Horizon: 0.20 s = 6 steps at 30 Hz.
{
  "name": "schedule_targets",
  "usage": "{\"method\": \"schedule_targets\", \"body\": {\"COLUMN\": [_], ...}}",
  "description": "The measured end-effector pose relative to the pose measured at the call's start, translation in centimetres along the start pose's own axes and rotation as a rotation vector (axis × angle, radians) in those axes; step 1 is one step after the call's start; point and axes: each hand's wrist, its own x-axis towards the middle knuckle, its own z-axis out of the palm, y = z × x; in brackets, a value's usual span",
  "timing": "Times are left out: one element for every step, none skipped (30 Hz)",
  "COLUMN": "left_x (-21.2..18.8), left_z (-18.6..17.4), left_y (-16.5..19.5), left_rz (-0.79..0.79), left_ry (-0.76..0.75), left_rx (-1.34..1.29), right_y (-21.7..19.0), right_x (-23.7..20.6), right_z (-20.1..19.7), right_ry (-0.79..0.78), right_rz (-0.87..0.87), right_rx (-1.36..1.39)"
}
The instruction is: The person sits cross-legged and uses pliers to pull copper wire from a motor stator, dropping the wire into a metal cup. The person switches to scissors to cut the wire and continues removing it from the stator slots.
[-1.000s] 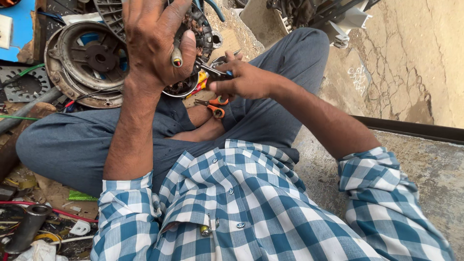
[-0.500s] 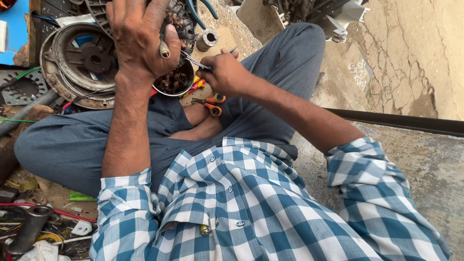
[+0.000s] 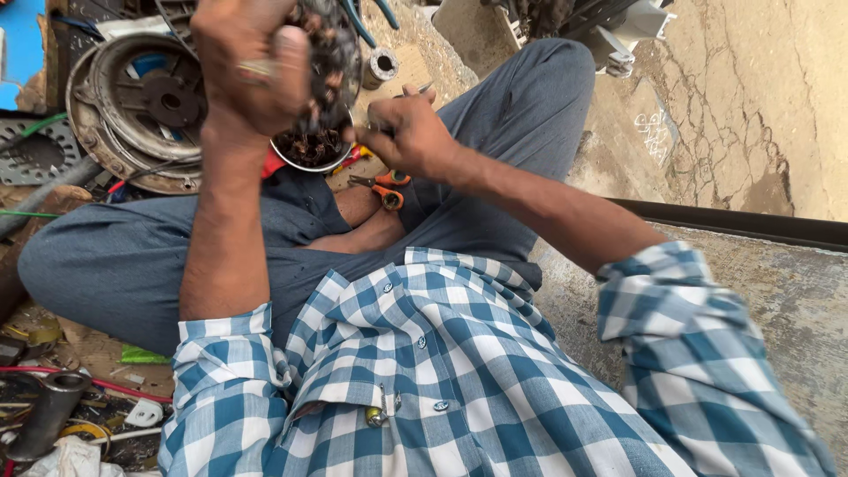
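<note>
My left hand point(image 3: 247, 71), with a ring on one finger, grips a round metal part with dark copper windings point(image 3: 316, 146) and holds it up over my lap. My right hand point(image 3: 408, 132) is closed on a thin metal tool point(image 3: 422, 89) and rests against the right rim of that part. Orange-handled pliers point(image 3: 385, 187) lie just below both hands, between my crossed legs. I am seated in grey trousers and a blue checked shirt.
A large round metal housing point(image 3: 132, 106) lies at the left beside my knee, with a grey toothed plate point(image 3: 35, 150) further left. A small metal ring point(image 3: 382, 66) sits ahead. Wires, a dark pipe point(image 3: 49, 411) and scraps crowd the lower left. Cracked concrete point(image 3: 751, 115) is at the right.
Both hands have moved together and now sit higher and closer in view. The right hand has shifted its thin tool against the wound part's rim. The pliers stay where they were.
</note>
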Motion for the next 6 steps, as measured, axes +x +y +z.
{"method": "schedule_targets", "body": {"left_x": [0.0, -0.1, -0.3, -0.8, -1.2, -0.9], "left_z": [0.0, 0.1, -0.1, 0.0, 0.2, 0.1], "left_y": [-0.3, -0.5, -0.8, -0.9, -1.1, -1.7], "left_rz": [-0.109, -0.035, 0.041, 0.104, 0.125, 0.157], "left_ry": [-0.019, -0.005, 0.003, 0.01, 0.037, 0.067], "left_rx": [-0.106, 0.041, 0.192, 0.332, 0.323, 0.324], "right_y": [0.2, 0.3, 0.3, 0.2, 0.0, -0.1], "right_x": [0.1, 0.1, 0.4, -0.1, -0.6, -0.8], "right_z": [0.1, -0.1, -0.1, -0.2, -0.6, -1.0], "right_ry": [-0.032, -0.007, 0.021, 0.035, 0.082, 0.137], "right_rz": [0.108, 0.181, 0.25, 0.327, 0.221, 0.102], "right_rx": [-0.038, 0.008, 0.06, 0.112, 0.116, 0.12]}}
